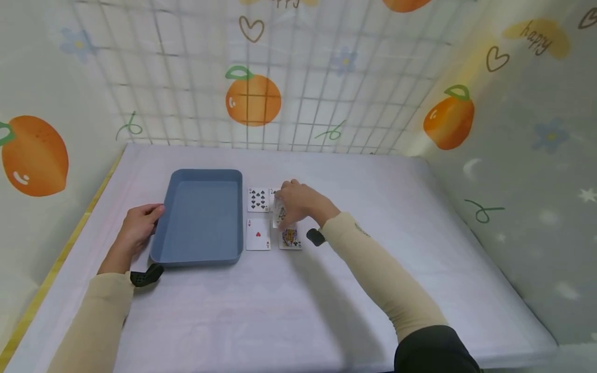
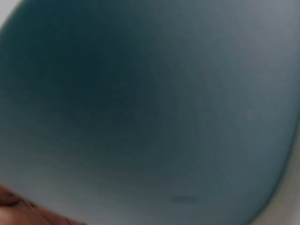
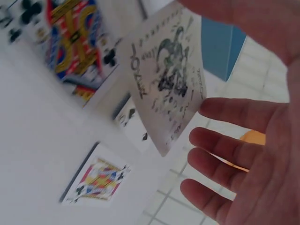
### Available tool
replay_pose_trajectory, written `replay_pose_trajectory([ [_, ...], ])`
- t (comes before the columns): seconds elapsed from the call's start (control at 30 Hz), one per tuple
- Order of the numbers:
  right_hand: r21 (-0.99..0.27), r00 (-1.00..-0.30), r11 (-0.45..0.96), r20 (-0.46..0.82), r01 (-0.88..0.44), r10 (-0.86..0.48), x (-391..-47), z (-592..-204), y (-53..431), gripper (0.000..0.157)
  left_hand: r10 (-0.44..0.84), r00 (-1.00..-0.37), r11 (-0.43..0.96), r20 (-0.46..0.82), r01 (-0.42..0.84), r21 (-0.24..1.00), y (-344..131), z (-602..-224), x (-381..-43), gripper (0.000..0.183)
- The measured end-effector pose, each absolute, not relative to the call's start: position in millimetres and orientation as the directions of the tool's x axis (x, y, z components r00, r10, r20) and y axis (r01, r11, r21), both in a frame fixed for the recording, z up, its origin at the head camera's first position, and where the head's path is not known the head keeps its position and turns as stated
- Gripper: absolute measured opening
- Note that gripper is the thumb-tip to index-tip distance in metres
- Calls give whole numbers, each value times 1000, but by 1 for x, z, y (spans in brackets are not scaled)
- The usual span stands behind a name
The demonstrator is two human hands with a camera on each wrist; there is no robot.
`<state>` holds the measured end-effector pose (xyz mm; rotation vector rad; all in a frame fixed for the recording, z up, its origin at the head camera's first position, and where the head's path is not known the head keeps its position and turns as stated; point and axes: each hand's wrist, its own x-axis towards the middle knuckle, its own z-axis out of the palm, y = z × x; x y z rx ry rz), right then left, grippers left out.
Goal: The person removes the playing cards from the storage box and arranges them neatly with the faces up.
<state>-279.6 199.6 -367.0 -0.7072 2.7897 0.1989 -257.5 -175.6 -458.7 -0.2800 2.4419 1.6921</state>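
Note:
My left hand [image 1: 137, 226] grips the left rim of a blue-grey tray [image 1: 201, 217], the thumb at its edge. The tray's blurred surface [image 2: 197, 117] fills most of the left wrist view. My right hand [image 1: 303, 201] pinches a joker card [image 3: 166, 79] between thumb and index finger, tilted above the table; its other fingers are spread. Face up to the left lie a spade number card [image 1: 258, 200] and an ace of hearts [image 1: 258, 234]. Below the hand is a club face card [image 1: 290, 237]. In the right wrist view another club face card [image 3: 98, 180] shows.
A white cloth covers the table [image 1: 373, 269]. A wire grid [image 1: 303, 114] stands behind a printed sheet at the back, with more printed sheeting at both sides. Yellow tape [image 1: 60, 259] runs along the left table edge.

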Motion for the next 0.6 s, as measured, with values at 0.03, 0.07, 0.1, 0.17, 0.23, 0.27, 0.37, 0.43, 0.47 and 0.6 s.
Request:
replay_pose_trajectory([
  [0.03,64,-853,878,-280,-475,-441,-279,-367,203,85,-67,-970,348,-235,-243,905,-175,-459,-257,55],
  [0.07,59,-855,881,-282,-469,-436,-278,-368,205,86,-69,-969,352,-236,-245,903,-175,-459,-257,55],
  [0.1,55,-857,884,-283,-464,-432,-277,-368,208,86,-69,-969,351,-236,-245,904,-174,-459,-257,54],
  [0.17,49,-859,889,-286,-455,-424,-275,-369,213,85,-69,-969,349,-237,-246,904,-174,-459,-257,54],
  [0.23,45,-861,894,-292,-446,-416,-274,-369,217,85,-67,-970,345,-234,-242,907,-174,-460,-256,54],
  [0.27,43,-862,896,-296,-442,-411,-273,-370,220,85,-66,-970,343,-234,-242,907,-174,-460,-256,55],
  [0.37,42,-862,898,-300,-439,-408,-272,-371,226,84,-67,-970,350,-235,-244,905,-173,-460,-256,55],
  [0.43,43,-861,896,-299,-443,-411,-271,-373,231,84,-67,-969,354,-237,-245,903,-174,-460,-256,55],
  [0.47,44,-861,895,-297,-445,-413,-271,-373,233,84,-67,-969,355,-237,-246,902,-174,-460,-256,56],
  [0.6,33,-856,891,-297,-453,-424,-269,-377,244,85,-65,-969,353,-237,-244,903,-175,-459,-255,56],
])
